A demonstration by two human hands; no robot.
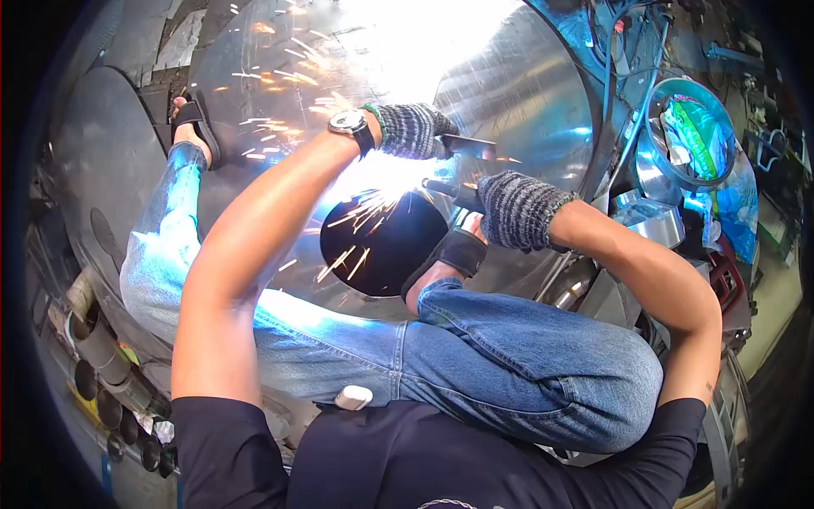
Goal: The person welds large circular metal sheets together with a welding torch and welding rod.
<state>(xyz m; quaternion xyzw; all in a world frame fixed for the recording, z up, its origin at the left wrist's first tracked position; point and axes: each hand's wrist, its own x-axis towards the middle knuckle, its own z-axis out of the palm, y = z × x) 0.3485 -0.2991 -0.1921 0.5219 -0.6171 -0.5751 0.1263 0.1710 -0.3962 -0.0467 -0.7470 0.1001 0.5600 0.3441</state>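
Observation:
My left hand (411,130), in a grey-and-black knit glove, is closed around a dark flat strip (471,147) that juts out to the right. The strip's exact kind cannot be made out. In the same kind of glove, my right hand (519,210) grips a welding torch (454,192) with its nozzle pointing left. A white glare fills the spot between the nozzle and my left hand, hiding the metal there. Sparks fly up-left and down over a large round metal sheet (530,127). Below the glare is a dark round opening (373,246) in the sheet.
My sandalled feet rest on the sheet, one at left (199,136), one beside the opening (462,253). A round metal container (649,157) with bright plastic stands at right, near hoses and cables. Pipe pieces (102,348) lie at lower left.

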